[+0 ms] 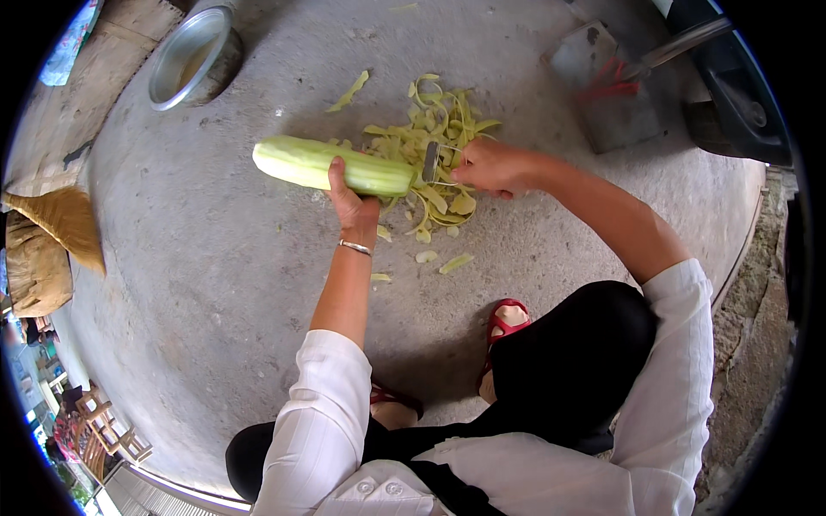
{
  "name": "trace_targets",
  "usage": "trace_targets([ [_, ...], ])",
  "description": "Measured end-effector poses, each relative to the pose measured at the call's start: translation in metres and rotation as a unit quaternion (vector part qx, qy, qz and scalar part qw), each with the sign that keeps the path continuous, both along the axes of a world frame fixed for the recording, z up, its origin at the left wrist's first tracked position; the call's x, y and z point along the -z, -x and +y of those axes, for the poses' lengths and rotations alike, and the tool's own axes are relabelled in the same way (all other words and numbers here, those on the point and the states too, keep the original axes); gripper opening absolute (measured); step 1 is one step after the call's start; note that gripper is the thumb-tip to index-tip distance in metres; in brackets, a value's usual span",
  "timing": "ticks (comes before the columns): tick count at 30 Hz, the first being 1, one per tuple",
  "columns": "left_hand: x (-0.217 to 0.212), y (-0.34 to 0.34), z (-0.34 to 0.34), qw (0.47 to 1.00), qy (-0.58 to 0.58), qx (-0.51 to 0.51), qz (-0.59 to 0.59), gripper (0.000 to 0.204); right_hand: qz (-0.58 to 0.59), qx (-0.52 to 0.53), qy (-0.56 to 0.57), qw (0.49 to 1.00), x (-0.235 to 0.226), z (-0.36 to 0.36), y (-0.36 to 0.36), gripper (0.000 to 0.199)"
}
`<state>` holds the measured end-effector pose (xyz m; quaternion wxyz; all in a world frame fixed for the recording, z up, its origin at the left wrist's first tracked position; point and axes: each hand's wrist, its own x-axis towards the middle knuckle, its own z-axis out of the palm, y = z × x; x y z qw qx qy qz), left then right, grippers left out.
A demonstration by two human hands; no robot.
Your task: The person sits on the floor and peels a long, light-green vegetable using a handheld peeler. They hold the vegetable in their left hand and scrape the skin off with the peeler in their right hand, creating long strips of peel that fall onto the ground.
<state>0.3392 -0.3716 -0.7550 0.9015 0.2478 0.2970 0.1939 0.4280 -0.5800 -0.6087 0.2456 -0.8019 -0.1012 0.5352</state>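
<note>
While the person squatted over it, the rough concrete floor (215, 284) took up most of the view and served as the work surface. A dark vehicle part (731, 86) stood at the far right edge, and a flat grey slab (607, 95) lay near it with something red on top. Brown sacks (39, 249) sat well apart at the left, and a round metal bowl (194, 53) rested on the floor at the far left, out of reach.

The long pale green gourd (331, 165) lay level just above the floor in front of the knees. The left hand (351, 199) was wrapped around it from below, near its middle, thumb over the top, which seemed to steady it and leave its right part free. A thin bracelet (354, 248) circled that wrist.

The right hand (490, 165) was closed around the handle of a small metal peeler (432, 162), whose blade touched the gourd's right end. A heap of pale green peelings (434, 129) lay on the floor right under and behind that end, apparently where they dropped. A few stray strips (454, 262) lay nearer the person's red sandal (508, 320).
</note>
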Motion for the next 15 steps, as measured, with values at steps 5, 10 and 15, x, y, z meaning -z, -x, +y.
trace_targets([
  [5,0.001,0.002,-0.007,1.000,0.006,0.018,0.005,0.067,0.079,-0.041,0.002,0.996,0.016,0.000,-0.014,0.024],
  [10,0.004,0.007,-0.001,0.999,0.020,0.030,-0.007,0.062,0.086,-0.076,0.014,0.993,0.021,0.010,-0.016,0.022],
  [15,0.005,0.008,-0.002,0.999,0.011,0.029,-0.019,0.056,0.094,-0.103,0.012,0.990,0.021,0.014,-0.018,0.023],
])
